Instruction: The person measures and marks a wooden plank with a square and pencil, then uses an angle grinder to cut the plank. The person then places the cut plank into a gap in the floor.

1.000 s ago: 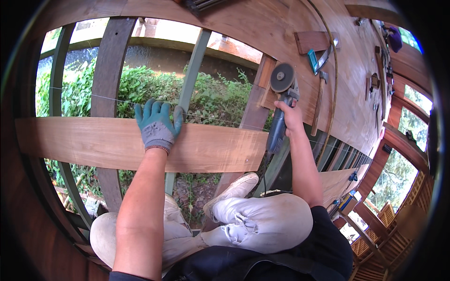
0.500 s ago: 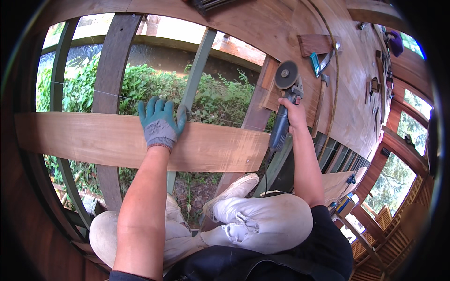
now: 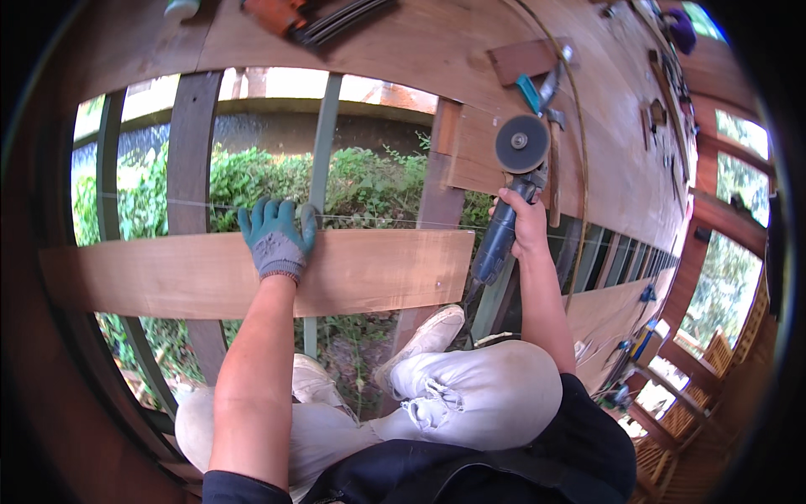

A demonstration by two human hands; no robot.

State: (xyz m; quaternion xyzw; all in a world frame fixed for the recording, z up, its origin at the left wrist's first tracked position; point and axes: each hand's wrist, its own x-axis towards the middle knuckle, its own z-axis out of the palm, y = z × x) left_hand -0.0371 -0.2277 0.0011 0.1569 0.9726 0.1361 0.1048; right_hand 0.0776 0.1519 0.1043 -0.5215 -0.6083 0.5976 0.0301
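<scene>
My left hand (image 3: 277,244), in a teal and grey glove, lies spread along the upper edge of a long wooden board (image 3: 369,273) laid across the open joists. A thin string (image 3: 395,219) runs just above the board. My bare right hand (image 3: 525,218) grips an angle grinder (image 3: 499,231) at the board's right end, its cutting disc (image 3: 521,143) pointing away from me and facing up. A wooden-handled hammer (image 3: 556,168) lies beside the disc, with a teal try square (image 3: 529,94) and a short reddish board (image 3: 516,60) behind it.
Orange nail gun (image 3: 285,17) and white bottle (image 3: 183,8) lie on the far planks (image 3: 143,42). A long hose (image 3: 575,109) crosses the right deck among scattered tools (image 3: 659,118). Joists (image 3: 193,143) have gaps over plants below. My legs are folded near the board; wooden railings stand far right.
The view has shifted, showing more of the far planks and nail gun. The grinder has turned slightly in my right hand, its disc more face-up. My left hand remains on the board.
</scene>
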